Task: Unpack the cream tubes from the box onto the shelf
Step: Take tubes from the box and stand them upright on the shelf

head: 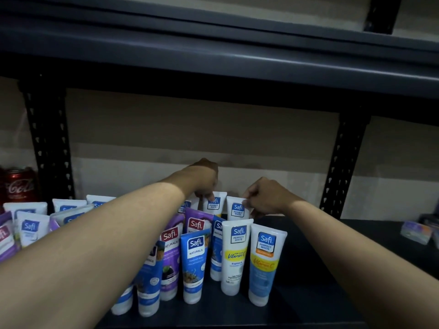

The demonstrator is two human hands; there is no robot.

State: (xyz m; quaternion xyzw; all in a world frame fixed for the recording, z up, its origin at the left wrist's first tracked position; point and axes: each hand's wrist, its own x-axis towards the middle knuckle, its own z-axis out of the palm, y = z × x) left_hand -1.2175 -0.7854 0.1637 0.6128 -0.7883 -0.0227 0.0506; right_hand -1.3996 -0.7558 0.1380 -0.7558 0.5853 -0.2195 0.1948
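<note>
Several cream tubes stand upright, cap down, on the dark shelf (308, 269). Both arms reach to the back row. My left hand (204, 179) pinches the top edge of a white tube (213, 204) near the wall. Just to its right, my right hand (266, 197) pinches the top of another white tube (237, 210). In front stand a white and yellow tube (235, 257), a white and light blue tube (264, 267), a blue tube (193, 264) and a purple tube (169, 257). More white tubes (31, 229) stand at the left. No box is in view.
A red soda can (20, 186) stands at the far left behind a black perforated upright (51, 150). A second upright (342, 167) rises at the right. The shelf above (237, 58) overhangs. A small colourful packet (417, 230) lies at the right edge.
</note>
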